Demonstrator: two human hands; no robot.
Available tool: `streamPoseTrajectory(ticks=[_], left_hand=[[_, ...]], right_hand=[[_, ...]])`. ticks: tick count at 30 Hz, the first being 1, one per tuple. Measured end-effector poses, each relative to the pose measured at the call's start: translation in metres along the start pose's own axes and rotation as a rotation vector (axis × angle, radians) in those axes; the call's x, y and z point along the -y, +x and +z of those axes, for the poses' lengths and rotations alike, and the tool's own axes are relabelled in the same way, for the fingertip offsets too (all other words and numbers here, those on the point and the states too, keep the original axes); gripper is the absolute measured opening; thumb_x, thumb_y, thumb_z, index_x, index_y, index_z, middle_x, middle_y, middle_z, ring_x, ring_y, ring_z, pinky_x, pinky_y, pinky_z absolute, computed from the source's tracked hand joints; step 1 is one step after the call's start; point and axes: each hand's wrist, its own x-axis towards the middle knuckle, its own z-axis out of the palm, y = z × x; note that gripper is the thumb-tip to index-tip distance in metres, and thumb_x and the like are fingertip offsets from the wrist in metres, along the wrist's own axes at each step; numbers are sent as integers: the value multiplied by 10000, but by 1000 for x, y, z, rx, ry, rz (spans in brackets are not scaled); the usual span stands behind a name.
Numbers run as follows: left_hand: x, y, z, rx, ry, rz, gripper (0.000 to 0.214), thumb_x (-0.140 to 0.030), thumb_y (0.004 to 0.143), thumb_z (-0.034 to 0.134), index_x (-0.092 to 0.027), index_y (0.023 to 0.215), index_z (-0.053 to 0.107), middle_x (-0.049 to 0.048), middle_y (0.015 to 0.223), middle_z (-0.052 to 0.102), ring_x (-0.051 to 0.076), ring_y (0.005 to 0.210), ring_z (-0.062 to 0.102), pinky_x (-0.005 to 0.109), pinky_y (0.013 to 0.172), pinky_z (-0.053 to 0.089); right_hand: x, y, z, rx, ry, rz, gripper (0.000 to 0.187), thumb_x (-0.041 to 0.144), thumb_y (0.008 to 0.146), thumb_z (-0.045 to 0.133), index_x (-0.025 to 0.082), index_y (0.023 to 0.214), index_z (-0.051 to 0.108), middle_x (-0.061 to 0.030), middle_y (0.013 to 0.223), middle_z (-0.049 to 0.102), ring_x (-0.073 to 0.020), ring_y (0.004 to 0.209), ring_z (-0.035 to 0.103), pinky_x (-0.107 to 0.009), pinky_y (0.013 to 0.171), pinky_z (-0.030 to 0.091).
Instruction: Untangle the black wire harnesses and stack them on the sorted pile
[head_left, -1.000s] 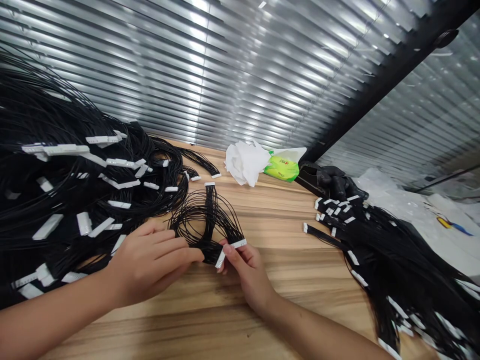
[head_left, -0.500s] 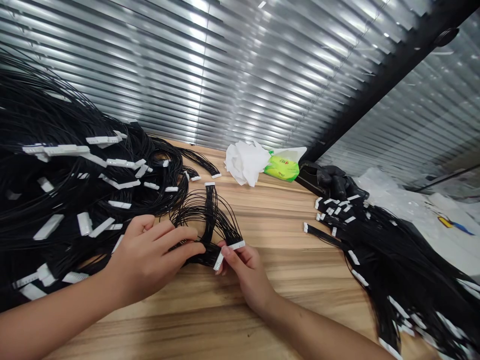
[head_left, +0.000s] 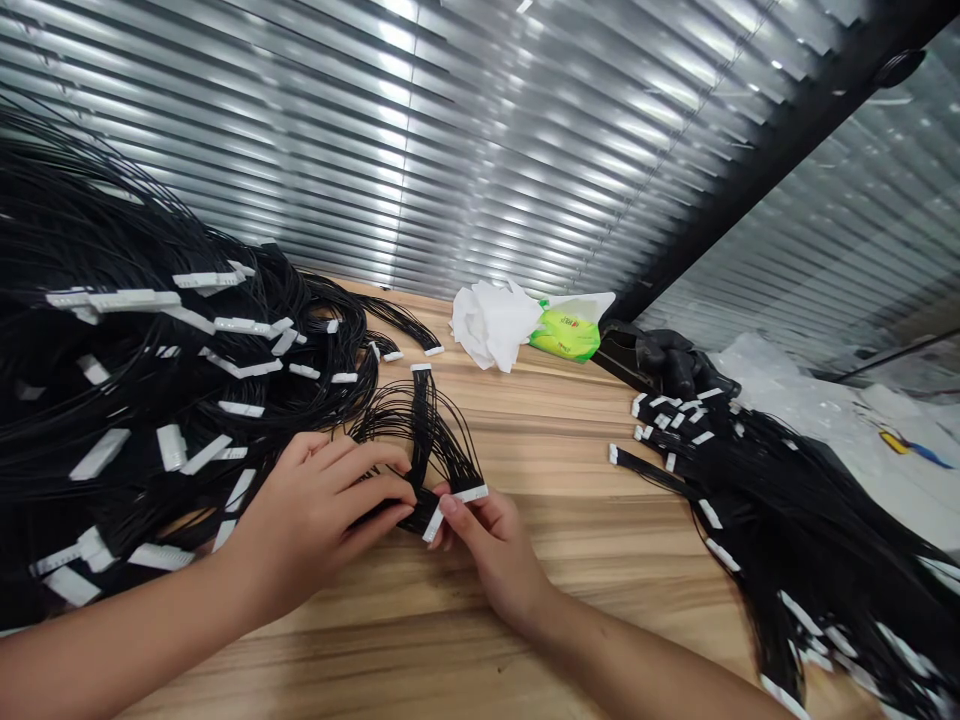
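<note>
A small bundle of thin black wires [head_left: 420, 440] lies looped on the wooden tabletop [head_left: 592, 480], with a white connector strip at each end. My right hand [head_left: 495, 560] pinches the white connector [head_left: 455, 503] at the bundle's near end between thumb and fingers. My left hand [head_left: 315, 520] is closed over the black wires just beside that connector, and its fingers hide part of them. Another white connector [head_left: 421, 367] sits at the bundle's far end, untouched.
A large heap of black wires with white connectors [head_left: 187, 400] fills the left side, touching my left wrist. A second heap [head_left: 780, 530] lies at right. Crumpled tissue [head_left: 491, 325], a green packet [head_left: 568, 337] and black gloves [head_left: 675, 362] stand beyond.
My left hand has shifted right and closed further over the wires. The bundle's loop looks narrower, and the right hand's pinch on the connector is unchanged.
</note>
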Motion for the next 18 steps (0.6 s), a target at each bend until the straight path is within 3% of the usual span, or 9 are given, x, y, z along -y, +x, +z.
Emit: streamPoseTrajectory(ticks=[3, 8, 18], left_hand=[[-1, -1, 3, 39, -41, -28, 167, -248, 947, 502, -241, 878, 654, 7, 1066, 687, 165, 856, 601, 361, 804, 319], [-2, 1, 5, 50, -21, 36, 200, -223, 958, 458, -218, 849, 626, 28, 1044, 693, 190, 952, 609, 360, 838, 341], [-5, -2, 9, 73, 24, 44, 179, -198, 942, 455, -206, 845, 605, 46, 1092, 671, 202, 964, 595, 347, 818, 374]], right_hand=[[0, -1, 1, -1, -27, 4, 322, 499, 784, 685, 179, 822, 693, 12, 600, 645, -134, 580, 561, -265, 613, 453], [-1, -2, 1, 5, -41, 3, 303, 484, 788, 687, 183, 822, 691, 14, 605, 641, -134, 587, 568, -262, 615, 460], [-2, -1, 0, 13, -59, 19, 346, 522, 781, 679, 182, 845, 686, 11, 623, 643, -141, 603, 579, -272, 641, 469]])
